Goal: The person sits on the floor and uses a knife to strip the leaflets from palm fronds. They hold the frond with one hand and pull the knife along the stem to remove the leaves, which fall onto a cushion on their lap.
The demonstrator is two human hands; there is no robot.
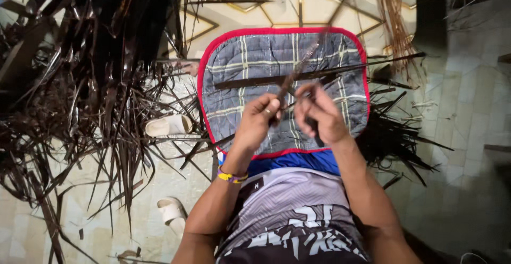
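Observation:
My left hand (259,119) pinches a long dark palm-leaf strip (298,73) that rises blurred away from me over the lap. My right hand (319,114) is closed around a dark-handled tool, likely a knife (315,131), set against the same strip; the motion blurs it. Both hands hover over a grey checked cushion with red edging (234,67) that lies on my lap. Another long dark strip (319,73) lies across the cushion. A yellow and purple band (232,176) circles my left wrist.
A big heap of dark dried palm leaves (90,72) fills the left side. More dark strips (394,136) pile up at the right. A bundle of thin tan ribs (396,24) lies at the top right. Two pale sandals (169,125) (171,209) sit on the tiled floor.

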